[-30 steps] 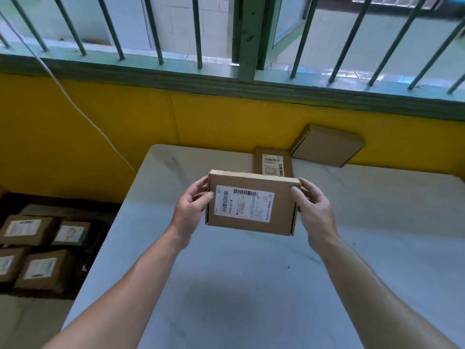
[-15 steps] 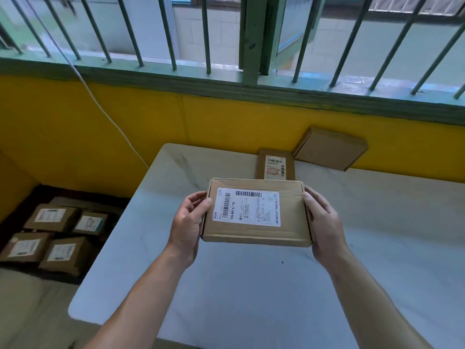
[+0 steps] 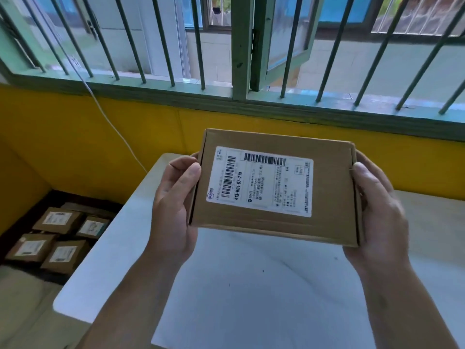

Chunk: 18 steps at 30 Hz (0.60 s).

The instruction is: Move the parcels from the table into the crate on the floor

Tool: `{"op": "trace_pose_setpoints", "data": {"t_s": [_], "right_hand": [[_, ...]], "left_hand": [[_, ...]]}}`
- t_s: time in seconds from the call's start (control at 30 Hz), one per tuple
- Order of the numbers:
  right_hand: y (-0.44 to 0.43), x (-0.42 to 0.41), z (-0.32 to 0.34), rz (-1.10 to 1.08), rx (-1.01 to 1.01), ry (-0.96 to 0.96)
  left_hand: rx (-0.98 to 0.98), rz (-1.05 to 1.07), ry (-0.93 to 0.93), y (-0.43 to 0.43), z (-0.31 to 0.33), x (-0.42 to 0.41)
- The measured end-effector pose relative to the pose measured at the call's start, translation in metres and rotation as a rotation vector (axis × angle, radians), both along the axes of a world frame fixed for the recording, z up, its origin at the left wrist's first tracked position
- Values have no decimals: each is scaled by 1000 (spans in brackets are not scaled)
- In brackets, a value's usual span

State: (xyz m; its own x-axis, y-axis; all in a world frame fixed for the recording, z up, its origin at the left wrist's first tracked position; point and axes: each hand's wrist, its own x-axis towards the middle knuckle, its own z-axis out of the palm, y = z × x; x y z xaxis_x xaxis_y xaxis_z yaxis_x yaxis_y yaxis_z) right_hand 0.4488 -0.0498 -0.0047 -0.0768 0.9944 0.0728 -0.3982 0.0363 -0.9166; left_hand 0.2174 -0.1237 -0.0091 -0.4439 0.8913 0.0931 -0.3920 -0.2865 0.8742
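Raised since a moment ago, the parcel (image 3: 274, 187) now sits higher and nearer the camera, and it covers the far edge of the tabletop (image 3: 251, 285). Both hands hold it in the air above the tabletop, touching nothing else. Its broad face with the white shipping label (image 3: 261, 182) is turned up toward the viewer.

The left hand (image 3: 173, 210) grips the parcel's left short side. Its thumb lies flat on the top face just beside the label, and its fingers curl round the edge and go out of sight behind the box. The right hand (image 3: 377, 212) grips the opposite short side. Its thumb presses on the upper right corner while its fingers wrap underneath.

Low on the left, well apart from the held parcel, the dark crate (image 3: 83, 197) stands on the floor beside the tabletop. Several labelled boxes (image 3: 57, 220) lie flat inside it, close together. The tabletop's left edge lies between the hands and the crate. Behind is a yellow wall (image 3: 63, 147) with a thin white cable (image 3: 110, 122) running down it, and above that a barred green window (image 3: 241, 59).
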Motion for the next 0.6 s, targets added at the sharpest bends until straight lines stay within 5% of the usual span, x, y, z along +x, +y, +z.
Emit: {"op": "trace_pose_setpoints", "data": {"t_s": [0.37, 0.6], "right_hand": [[4, 18, -8, 55, -4, 20], [9, -13, -29, 127, -84, 42]], "left_hand": [[-9, 38, 8, -10, -6, 22], [-176, 137, 60, -26, -16, -1]]}}
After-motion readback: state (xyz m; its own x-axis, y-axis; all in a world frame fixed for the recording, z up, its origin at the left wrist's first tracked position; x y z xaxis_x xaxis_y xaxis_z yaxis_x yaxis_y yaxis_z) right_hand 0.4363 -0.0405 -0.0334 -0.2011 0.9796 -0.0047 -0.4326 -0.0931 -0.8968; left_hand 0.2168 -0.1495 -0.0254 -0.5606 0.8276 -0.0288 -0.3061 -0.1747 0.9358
